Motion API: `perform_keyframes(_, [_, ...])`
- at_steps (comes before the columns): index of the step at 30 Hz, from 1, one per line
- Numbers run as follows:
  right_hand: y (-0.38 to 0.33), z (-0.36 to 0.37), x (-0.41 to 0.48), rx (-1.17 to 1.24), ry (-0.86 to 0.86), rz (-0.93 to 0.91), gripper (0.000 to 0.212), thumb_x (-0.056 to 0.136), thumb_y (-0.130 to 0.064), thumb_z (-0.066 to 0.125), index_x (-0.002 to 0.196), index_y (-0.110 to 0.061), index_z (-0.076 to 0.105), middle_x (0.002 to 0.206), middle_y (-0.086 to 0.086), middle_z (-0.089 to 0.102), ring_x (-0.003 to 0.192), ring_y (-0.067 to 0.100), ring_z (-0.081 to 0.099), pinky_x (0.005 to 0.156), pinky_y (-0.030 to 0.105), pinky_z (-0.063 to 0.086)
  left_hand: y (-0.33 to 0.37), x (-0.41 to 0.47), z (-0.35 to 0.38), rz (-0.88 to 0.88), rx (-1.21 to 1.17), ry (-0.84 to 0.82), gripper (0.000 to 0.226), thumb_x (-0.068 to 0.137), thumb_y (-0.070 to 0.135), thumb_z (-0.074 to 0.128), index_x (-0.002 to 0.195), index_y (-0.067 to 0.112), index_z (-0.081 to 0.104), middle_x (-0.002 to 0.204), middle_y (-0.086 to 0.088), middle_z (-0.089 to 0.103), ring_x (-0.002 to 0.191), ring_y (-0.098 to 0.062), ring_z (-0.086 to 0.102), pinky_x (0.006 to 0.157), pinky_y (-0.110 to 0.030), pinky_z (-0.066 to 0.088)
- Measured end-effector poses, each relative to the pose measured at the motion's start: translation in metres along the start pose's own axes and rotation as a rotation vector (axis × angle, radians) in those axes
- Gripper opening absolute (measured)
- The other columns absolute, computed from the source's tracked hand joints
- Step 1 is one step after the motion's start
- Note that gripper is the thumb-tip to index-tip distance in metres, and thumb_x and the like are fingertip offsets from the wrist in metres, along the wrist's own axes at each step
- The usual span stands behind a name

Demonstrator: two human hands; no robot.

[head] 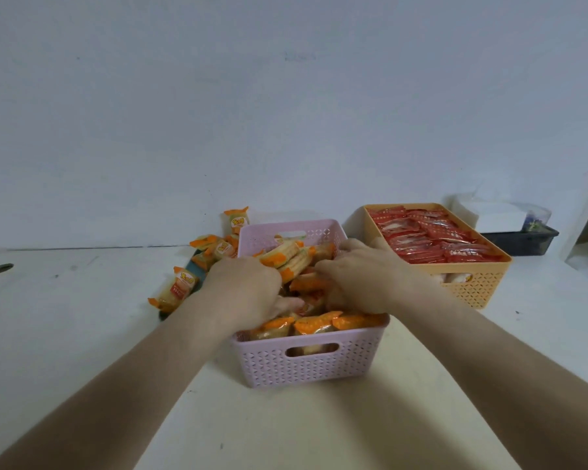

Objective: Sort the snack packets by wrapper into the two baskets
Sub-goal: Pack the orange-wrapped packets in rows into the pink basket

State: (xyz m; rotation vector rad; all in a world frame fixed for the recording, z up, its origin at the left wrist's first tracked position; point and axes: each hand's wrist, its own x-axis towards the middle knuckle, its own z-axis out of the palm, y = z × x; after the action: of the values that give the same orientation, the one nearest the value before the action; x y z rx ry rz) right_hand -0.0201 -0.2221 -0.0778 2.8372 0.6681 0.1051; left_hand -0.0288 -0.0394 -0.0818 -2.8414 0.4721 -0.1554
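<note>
From the head view, a pink basket [314, 364] of perforated plastic, rectangular with a slot handle, is seen on a smooth white worktop [82, 334]. It is heaped with glossy orange packets [316, 325] holding pale ridged biscuits. Both hands are sunk in the heap: the left hand [248, 290] with its fingers [291, 304] curled down among the wrappers, the right hand [364, 279] with fingers bent over packets at the far side; whether anything is clamped cannot be told. Left of the left fingers, loose packets [180, 288] are scattered on a dark tray [197, 270], almost wholly covered. Right of the right fingers, just beside the pink rim, an orange basket [472, 290] of the same lattice is filled with flat red packets [428, 237]. Behind it a dark bin [520, 240] is set. Bare worktop lies open nearer than the fingers and far to their left; a round hole [0, 269] is cut near the left edge.
</note>
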Motion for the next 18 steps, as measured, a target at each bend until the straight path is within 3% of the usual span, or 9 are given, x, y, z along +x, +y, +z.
perform_keyframes(2, [-0.002,0.001,0.004,0.002,-0.010,-0.010,0.029,0.091,-0.047,0.048,0.112,-0.029,0.055,0.119,-0.006,0.061,0.125,0.020,0.042,0.096,0.051,0.029,0.003,0.005,0.002,-0.010,0.056,0.005,0.049,0.086,0.071,0.043,0.073,0.025,0.052,0.068,0.006,0.048,0.083,-0.021,0.052,0.076,-0.040,0.034])
perform_keyframes(4, [-0.003,0.002,0.003,0.031,0.037,-0.019,0.025,0.088,-0.040,0.054,0.109,-0.027,0.056,0.110,-0.004,0.063,0.114,0.020,0.050,0.096,0.049,0.031,0.003,0.005,0.002,-0.039,0.032,0.028,0.044,0.081,0.069,0.053,0.076,0.026,0.056,0.069,0.008,0.049,0.092,-0.021,0.053,0.080,-0.043,0.027])
perform_keyframes(8, [0.000,0.000,-0.001,0.197,0.073,-0.006,0.026,0.082,-0.031,0.060,0.108,-0.027,0.061,0.107,-0.005,0.060,0.106,0.020,0.055,0.092,0.046,0.034,0.001,0.002,0.008,-0.105,-0.199,-0.021,0.053,0.068,0.071,0.067,0.104,0.032,0.067,0.098,0.011,0.066,0.106,-0.019,0.052,0.081,-0.042,0.025])
perform_keyframes(11, [0.003,-0.006,-0.011,0.324,0.120,0.006,0.039,0.081,-0.022,0.064,0.119,-0.031,0.058,0.117,-0.006,0.051,0.111,0.019,0.053,0.083,0.039,0.035,0.004,-0.004,0.009,-0.099,-0.244,0.036,0.056,0.069,0.063,0.072,0.118,0.036,0.063,0.114,0.010,0.060,0.119,-0.021,0.045,0.089,-0.044,0.028])
perform_keyframes(13, [0.003,-0.009,-0.023,0.452,0.163,-0.005,0.043,0.081,-0.019,0.065,0.119,-0.036,0.054,0.121,-0.010,0.047,0.111,0.016,0.050,0.087,0.040,0.040,0.004,-0.008,0.011,-0.080,-0.268,0.090,0.059,0.074,0.056,0.072,0.128,0.038,0.056,0.122,0.008,0.052,0.125,-0.020,0.041,0.102,-0.044,0.024])
perform_keyframes(15, [-0.002,-0.009,-0.036,0.605,0.209,-0.013,0.036,0.080,-0.015,0.062,0.107,-0.037,0.052,0.113,-0.013,0.045,0.104,0.016,0.049,0.090,0.041,0.042,0.003,-0.012,0.014,-0.024,-0.337,0.140,0.058,0.077,0.048,0.074,0.130,0.040,0.051,0.126,0.010,0.051,0.124,-0.019,0.042,0.107,-0.041,0.024])
perform_keyframes(18, [-0.012,0.003,-0.048,0.624,0.280,0.023,0.022,0.078,-0.019,0.059,0.094,-0.031,0.050,0.095,-0.016,0.053,0.086,0.011,0.049,0.085,0.040,0.041,0.001,-0.019,0.012,0.053,-0.484,0.106,0.050,0.081,0.043,0.072,0.125,0.045,0.049,0.114,0.017,0.060,0.114,-0.019,0.048,0.103,-0.039,0.034])
